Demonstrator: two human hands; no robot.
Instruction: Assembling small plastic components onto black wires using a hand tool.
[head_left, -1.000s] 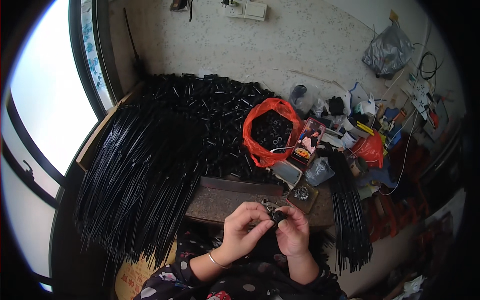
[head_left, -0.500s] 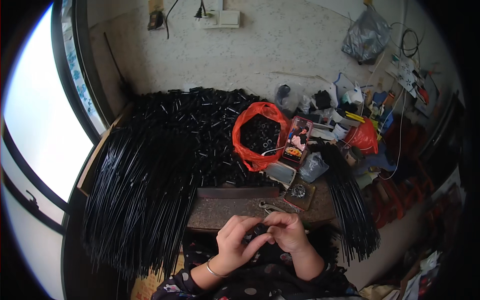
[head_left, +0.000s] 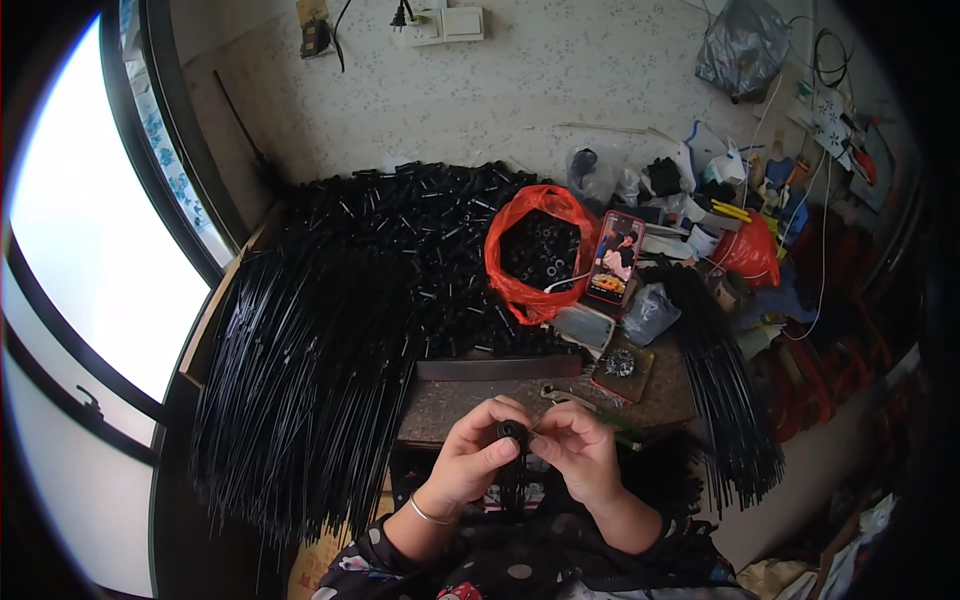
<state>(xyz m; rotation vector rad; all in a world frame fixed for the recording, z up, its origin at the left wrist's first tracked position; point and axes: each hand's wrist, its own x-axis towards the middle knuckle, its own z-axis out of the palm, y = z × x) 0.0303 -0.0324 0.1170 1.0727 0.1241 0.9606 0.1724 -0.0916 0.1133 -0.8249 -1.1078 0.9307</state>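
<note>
My left hand (head_left: 476,455) is closed around a short black cylindrical part (head_left: 513,431), its round hollow end facing up. Close against its right side, my right hand (head_left: 583,452) is pinched, thumb and forefinger together beside the part's top. Whatever sits between those fingertips is too small to make out. Dark strands hang below the part, between my hands. Just beyond my fingers, on the table edge (head_left: 450,400), lies a pair of pliers (head_left: 560,395). Behind them a small square tray (head_left: 636,384) bears a heap of shiny metal bits (head_left: 620,362).
Black tubular parts (head_left: 400,215) are piled across the table behind a dark bar (head_left: 498,369). Long black strands hang over the left (head_left: 290,400) and right (head_left: 722,400) edges. A red plastic bag (head_left: 497,285) holds small rings. A lit phone (head_left: 616,256) leans beside it.
The black part has turned, so its round end now faces up, and strands show beneath it. My right hand stays pinched beside it. The whole view has shifted slightly.
</note>
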